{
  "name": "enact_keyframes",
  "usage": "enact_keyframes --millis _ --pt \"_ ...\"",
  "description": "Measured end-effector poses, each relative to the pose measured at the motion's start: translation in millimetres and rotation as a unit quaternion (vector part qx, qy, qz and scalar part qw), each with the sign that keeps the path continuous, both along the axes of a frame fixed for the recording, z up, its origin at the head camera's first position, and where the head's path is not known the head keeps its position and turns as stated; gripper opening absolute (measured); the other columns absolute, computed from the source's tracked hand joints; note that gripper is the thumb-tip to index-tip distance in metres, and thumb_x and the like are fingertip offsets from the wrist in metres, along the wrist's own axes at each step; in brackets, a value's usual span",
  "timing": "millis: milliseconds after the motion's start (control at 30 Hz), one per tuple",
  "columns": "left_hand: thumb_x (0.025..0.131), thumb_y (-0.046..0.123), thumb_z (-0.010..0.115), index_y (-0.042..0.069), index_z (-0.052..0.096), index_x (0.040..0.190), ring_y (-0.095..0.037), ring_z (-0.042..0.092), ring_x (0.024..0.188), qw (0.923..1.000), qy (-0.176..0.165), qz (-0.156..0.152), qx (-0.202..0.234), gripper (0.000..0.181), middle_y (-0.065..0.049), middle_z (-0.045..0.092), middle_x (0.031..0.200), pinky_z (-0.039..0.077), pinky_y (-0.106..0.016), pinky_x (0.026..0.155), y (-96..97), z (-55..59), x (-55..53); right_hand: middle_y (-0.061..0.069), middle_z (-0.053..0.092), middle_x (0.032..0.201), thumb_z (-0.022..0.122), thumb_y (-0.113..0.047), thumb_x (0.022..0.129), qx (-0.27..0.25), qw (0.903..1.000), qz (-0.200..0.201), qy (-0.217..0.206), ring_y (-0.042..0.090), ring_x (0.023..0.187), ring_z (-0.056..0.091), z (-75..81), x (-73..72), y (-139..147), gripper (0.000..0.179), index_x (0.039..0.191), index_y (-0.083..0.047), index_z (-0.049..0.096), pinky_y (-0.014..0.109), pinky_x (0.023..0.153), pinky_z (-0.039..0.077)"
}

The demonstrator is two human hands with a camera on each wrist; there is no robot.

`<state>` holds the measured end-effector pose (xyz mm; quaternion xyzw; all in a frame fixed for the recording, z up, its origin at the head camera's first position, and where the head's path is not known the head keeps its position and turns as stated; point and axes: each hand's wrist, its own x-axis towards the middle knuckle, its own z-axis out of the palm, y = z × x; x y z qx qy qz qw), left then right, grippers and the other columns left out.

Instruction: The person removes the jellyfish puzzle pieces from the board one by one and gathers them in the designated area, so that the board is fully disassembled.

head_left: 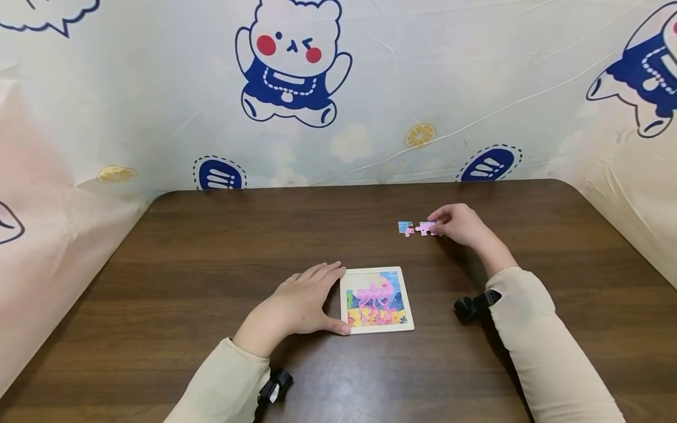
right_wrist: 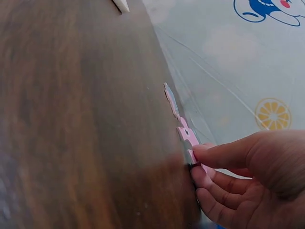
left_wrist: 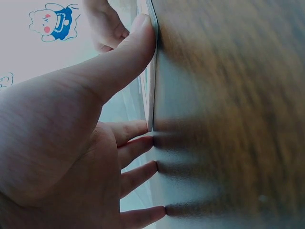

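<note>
A small square jigsaw puzzle with a pale frame (head_left: pixel 383 330) lies on the table, its picture showing a pink creature over blue and yellow. My left hand (head_left: pixel 301 302) rests along the frame's left side, fingers spread. Its thumb touches the lower left corner and its index finger the upper left one. Farther back, my right hand (head_left: pixel 461 224) pinches a pink puzzle piece (right_wrist: pixel 188 135) between thumb and fingertips, low at the tabletop. Just left of it lies a blue and pink puzzle piece (head_left: pixel 404 227). The fingers cover part of the pink piece.
The brown wooden table (head_left: pixel 211 235) has its back edge beyond the loose pieces. Behind it hangs a pale printed curtain (head_left: pixel 381 70) with cartoon bears. Black wrist straps (head_left: pixel 476 306) sit on both sleeves.
</note>
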<state>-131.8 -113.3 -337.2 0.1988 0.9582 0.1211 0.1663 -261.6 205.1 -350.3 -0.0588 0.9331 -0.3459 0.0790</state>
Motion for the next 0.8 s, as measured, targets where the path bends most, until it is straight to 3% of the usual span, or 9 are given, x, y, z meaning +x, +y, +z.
enact_keyframes --millis 500,800 --pt "0.076 0.057 0.08 0.015 0.033 0.155 -0.024 0.023 0.148 1.0 0.003 -0.001 -0.002 0.101 -0.001 0.029 0.161 0.025 -0.054 0.115 -0.3 0.1 0.2 0.014 0.057 0.09 0.065 -0.005 0.094 0.014 0.9998 -0.01 0.004 0.027 0.082 0.05 -1.0 -0.6 -1.5 0.021 0.113 0.004 0.067 0.032 0.069 0.042" --pt "0.075 0.057 0.08 0.015 0.034 0.155 -0.024 0.023 0.148 1.0 0.001 0.0 -0.002 0.101 -0.001 0.029 0.161 0.025 -0.054 0.115 -0.8 -0.6 0.6 0.018 0.061 0.099 0.058 -0.011 0.099 0.011 0.9997 0.012 0.02 0.028 0.084 0.058 7.0 4.6 -0.9 0.024 0.118 0.004 0.063 0.036 0.075 0.048"
